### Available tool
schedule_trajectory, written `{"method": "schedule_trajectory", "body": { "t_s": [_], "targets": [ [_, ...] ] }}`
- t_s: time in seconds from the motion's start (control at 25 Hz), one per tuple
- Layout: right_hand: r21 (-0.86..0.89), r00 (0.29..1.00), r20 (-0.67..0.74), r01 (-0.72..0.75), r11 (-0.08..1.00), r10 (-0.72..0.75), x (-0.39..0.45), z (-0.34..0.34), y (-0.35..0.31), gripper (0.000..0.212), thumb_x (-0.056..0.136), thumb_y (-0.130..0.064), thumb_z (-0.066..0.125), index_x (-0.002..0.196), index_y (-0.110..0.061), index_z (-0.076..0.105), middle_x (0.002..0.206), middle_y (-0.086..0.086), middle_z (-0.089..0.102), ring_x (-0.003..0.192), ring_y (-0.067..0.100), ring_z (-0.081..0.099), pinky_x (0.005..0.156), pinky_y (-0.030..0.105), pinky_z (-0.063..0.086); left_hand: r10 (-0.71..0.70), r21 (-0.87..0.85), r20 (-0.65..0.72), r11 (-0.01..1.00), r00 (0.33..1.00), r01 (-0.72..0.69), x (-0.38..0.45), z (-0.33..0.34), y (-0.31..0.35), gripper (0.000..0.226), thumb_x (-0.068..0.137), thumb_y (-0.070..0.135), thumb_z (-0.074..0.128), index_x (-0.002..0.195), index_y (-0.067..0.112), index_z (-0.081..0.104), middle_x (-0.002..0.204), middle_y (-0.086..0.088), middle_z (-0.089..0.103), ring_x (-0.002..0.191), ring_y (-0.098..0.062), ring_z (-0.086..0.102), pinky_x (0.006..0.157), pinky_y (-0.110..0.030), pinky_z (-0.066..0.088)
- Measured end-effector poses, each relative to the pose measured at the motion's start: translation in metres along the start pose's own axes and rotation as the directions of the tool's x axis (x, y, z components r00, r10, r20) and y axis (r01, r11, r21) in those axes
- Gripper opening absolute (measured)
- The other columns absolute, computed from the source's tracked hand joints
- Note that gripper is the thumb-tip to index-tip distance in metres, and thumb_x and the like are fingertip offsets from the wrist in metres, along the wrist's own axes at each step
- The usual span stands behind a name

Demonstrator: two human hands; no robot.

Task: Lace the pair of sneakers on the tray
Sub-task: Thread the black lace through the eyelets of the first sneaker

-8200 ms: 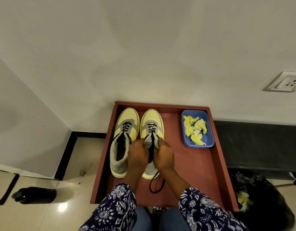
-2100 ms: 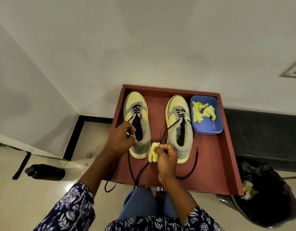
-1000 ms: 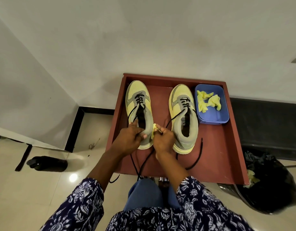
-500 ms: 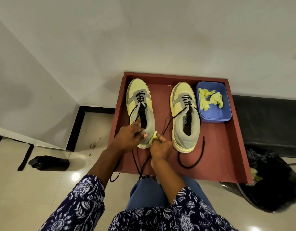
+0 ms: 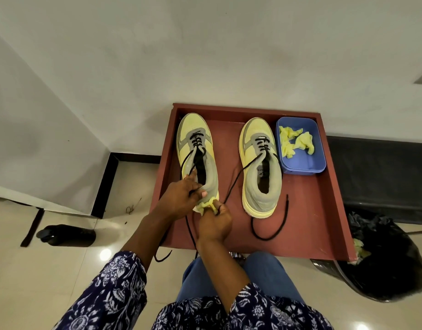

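Blue bin (image 5: 305, 163) holding yellow wads (image 5: 295, 142), sneakers (image 5: 261, 167) on tray (image 5: 324, 210)

Two sneakers (image 5: 197, 151) (image 5: 261, 167) on the red tray (image 5: 324, 210), one blue tub (image 5: 302, 163) on the tray, two hands (image 5: 179, 198) (image 5: 214, 223) at the tray's near edge

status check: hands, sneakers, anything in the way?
Left hand grips left sneaker heel. Right hand pinches yellow wad there. Both sneakers half-laced, lace ends loose. Nothing in the way.
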State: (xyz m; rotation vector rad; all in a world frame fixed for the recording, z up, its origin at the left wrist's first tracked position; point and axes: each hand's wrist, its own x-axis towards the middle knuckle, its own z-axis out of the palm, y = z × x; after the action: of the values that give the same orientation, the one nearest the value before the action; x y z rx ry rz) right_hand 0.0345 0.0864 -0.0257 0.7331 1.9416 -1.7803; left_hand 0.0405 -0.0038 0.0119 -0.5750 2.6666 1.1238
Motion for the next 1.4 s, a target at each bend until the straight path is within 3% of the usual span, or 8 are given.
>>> {"method": "schedule_trajectory", "body": {
  "t_s": [0.12, 0.24, 0.4, 0.56, 0.76, 1.04, 1.32, 1.4],
  "targets": [
    [-0.07, 0.998, -0.002, 0.063, 0.996, -0.063, 0.026, -0.002, -0.021, 0.031, 0.085, 0.003, 0.051, 0.11, -0.006, 0.066, 0.111, 0.01, 0.067, 0.098, 0.023, 0.063, 0.09, 0.036, 0.052, 0.013, -0.052, -0.001, 0.999, 1.0, -0.013, -0.002, 0.002, -0.002, 0.029, 0.092, 0.021, 0.054, 0.107, -0.001, 0.065, 0.152, -0.009, 0.02, 0.141, -0.02, 0.023, 0.104, -0.023, 0.029],
    [-0.178, 0.98, 0.112, 0.181, 0.967, -0.162, 0.048, 0.004, -0.047, 0.032, 0.084, 0.003, 0.049, 0.108, -0.008, 0.068, 0.111, 0.007, 0.068, 0.1, 0.022, 0.064, 0.093, 0.039, 0.051, 0.005, -0.083, -0.01, 0.997, 1.0, -0.006, -0.002, 0.003, -0.003, 0.026, 0.091, 0.019, 0.054, 0.107, 0.001, 0.066, 0.152, -0.008, 0.02, 0.141, -0.02, 0.022, 0.109, -0.029, 0.03],
    [-0.248, 0.942, 0.147, 0.329, 0.911, -0.3, 0.045, -0.001, -0.037, 0.033, 0.086, 0.004, 0.05, 0.111, -0.01, 0.067, 0.113, 0.006, 0.064, 0.104, 0.019, 0.059, 0.095, 0.029, 0.047, 0.003, -0.093, -0.031, 0.996, 1.0, -0.006, -0.002, 0.005, -0.001, 0.028, 0.092, 0.02, 0.053, 0.111, 0.002, 0.064, 0.152, -0.009, 0.022, 0.14, -0.02, 0.024, 0.108, -0.028, 0.03],
    [-0.174, 0.942, 0.122, 0.33, 0.928, -0.312, 0.013, -0.016, 0.004, 0.032, 0.088, 0.004, 0.05, 0.117, -0.006, 0.063, 0.103, 0.004, 0.057, 0.099, 0.02, 0.058, 0.085, 0.022, 0.046, 0.002, -0.089, -0.062, 0.996, 0.998, -0.008, -0.002, 0.008, -0.001, 0.032, 0.092, 0.02, 0.053, 0.117, 0.002, 0.061, 0.152, -0.007, 0.021, 0.141, -0.019, 0.023, 0.108, -0.027, 0.029],
    [-0.147, 0.955, 0.111, 0.29, 0.945, -0.276, 0.034, -0.009, -0.013, 0.029, 0.087, 0.0, 0.053, 0.112, -0.009, 0.067, 0.099, -0.002, 0.059, 0.101, 0.019, 0.06, 0.092, 0.03, 0.048, 0.001, -0.074, -0.059, 0.997, 0.998, -0.005, -0.002, 0.008, -0.004, 0.032, 0.092, 0.02, 0.053, 0.119, 0.003, 0.06, 0.152, -0.008, 0.021, 0.141, -0.018, 0.021, 0.112, -0.032, 0.029],
    [-0.318, 0.848, 0.356, 0.506, 0.802, -0.394, 0.074, 0.013, -0.065, 0.033, 0.09, -0.001, 0.045, 0.115, -0.01, 0.065, 0.121, 0.003, 0.064, 0.115, 0.017, 0.057, 0.097, 0.018, 0.039, 0.024, -0.091, -0.096, 0.995, 0.995, -0.032, -0.005, 0.008, -0.002, 0.028, 0.091, 0.019, 0.055, 0.114, 0.006, 0.063, 0.152, -0.009, 0.022, 0.141, -0.017, 0.021, 0.104, -0.021, 0.027],
    [-0.252, 0.906, 0.136, 0.423, 0.87, -0.401, 0.034, -0.014, 0.005, 0.032, 0.091, 0.003, 0.047, 0.12, -0.003, 0.059, 0.108, 0.004, 0.057, 0.096, 0.008, 0.054, 0.084, 0.006, 0.039, 0.002, -0.034, -0.131, 0.999, 0.991, -0.007, -0.004, 0.013, 0.0, 0.033, 0.09, 0.023, 0.056, 0.119, 0.006, 0.06, 0.152, -0.008, 0.022, 0.14, -0.023, 0.027, 0.106, -0.027, 0.031],
    [-0.057, 0.952, 0.086, 0.299, 0.952, -0.294, 0.027, -0.012, 0.014, 0.022, 0.093, 0.001, 0.047, 0.111, 0.001, 0.06, 0.092, -0.002, 0.056, 0.079, -0.001, 0.058, 0.078, 0.013, 0.049, -0.005, -0.035, -0.154, 0.999, 0.988, -0.001, -0.004, 0.015, 0.001, 0.033, 0.09, 0.022, 0.056, 0.119, 0.007, 0.059, 0.152, -0.007, 0.023, 0.137, -0.024, 0.032, 0.104, -0.028, 0.035]
  ]
}}
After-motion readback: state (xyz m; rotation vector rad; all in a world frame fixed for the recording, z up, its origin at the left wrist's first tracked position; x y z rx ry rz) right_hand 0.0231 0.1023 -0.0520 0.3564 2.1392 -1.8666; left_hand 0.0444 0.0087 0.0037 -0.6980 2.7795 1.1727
